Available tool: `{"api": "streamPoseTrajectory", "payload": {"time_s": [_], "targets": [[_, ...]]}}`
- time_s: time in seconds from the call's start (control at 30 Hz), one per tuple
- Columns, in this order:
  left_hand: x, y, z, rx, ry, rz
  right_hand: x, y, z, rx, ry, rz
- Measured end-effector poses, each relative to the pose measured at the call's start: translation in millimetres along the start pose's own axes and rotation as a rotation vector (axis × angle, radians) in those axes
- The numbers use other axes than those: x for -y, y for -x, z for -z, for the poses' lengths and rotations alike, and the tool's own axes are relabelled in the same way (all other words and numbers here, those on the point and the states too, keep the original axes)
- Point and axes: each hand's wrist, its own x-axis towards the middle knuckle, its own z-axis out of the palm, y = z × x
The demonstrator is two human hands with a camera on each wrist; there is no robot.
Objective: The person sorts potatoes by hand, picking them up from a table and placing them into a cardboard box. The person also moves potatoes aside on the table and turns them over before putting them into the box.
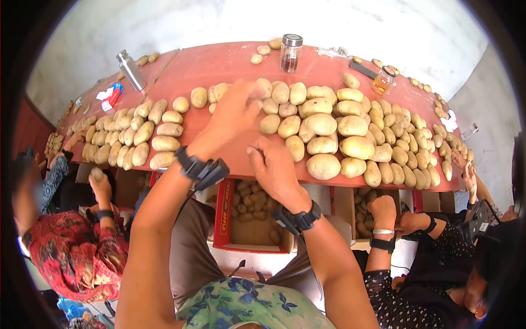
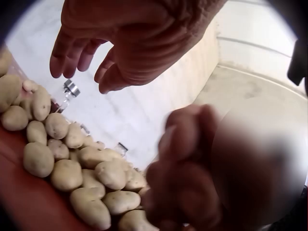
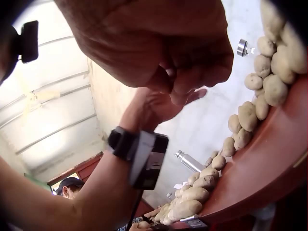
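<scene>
Over the red table [image 1: 224, 148], my left hand [image 1: 233, 112] reaches toward the back row of potatoes [image 1: 320, 124]. Its fingers are loosely bent with nothing between them in the left wrist view, where the hand [image 2: 130, 41] hangs above the potatoes [image 2: 110, 174]. My right hand [image 1: 274, 169] is near the table's front edge, left of the large potatoes. In the right wrist view that hand [image 3: 163, 45] has its fingers curled in toward the palm, and no potato shows in it. The left hand [image 3: 156, 108] is behind it there.
A glass jar [image 1: 291, 55], a steel bottle [image 1: 131, 70] and a smaller jar [image 1: 383, 80] stand toward the back. Below the front edge sits a red-edged carton [image 1: 249, 236] holding potatoes. Other people's hands [image 1: 100, 188] work on both sides.
</scene>
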Motion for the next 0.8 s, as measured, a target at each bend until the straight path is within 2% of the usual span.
{"api": "streamPoseTrajectory", "payload": {"time_s": [0.1, 0.2, 0.3, 0.4, 0.5, 0.6, 0.7, 0.8], "targets": [[27, -25, -31, 0.172, -0.257, 0.128, 4, -3, 6, -0.031, -0.028, 0.0], [46, -49, -58, 0.202, -0.378, 0.125, 3, -5, 10, -0.044, -0.031, -0.019], [59, -69, -82, 0.228, -0.411, 0.072, 5, -7, 15, -0.085, 0.069, 0.05], [71, -82, -100, 0.273, -0.42, 0.097, 4, -7, 15, -0.102, 0.14, 0.137], [98, -91, -119, 0.273, -0.255, 0.099, 3, -7, 16, -0.097, 0.174, 0.16], [110, -87, -131, 0.127, -0.301, 0.028, 1, -7, 17, -0.087, 0.218, 0.174], [106, -94, -125, 0.127, -0.167, 0.226, 5, -7, 19, -0.115, 0.172, 0.142], [103, -89, -109, 0.004, 0.052, 0.358, 8, -6, 26, -0.163, 0.028, 0.085]]}}
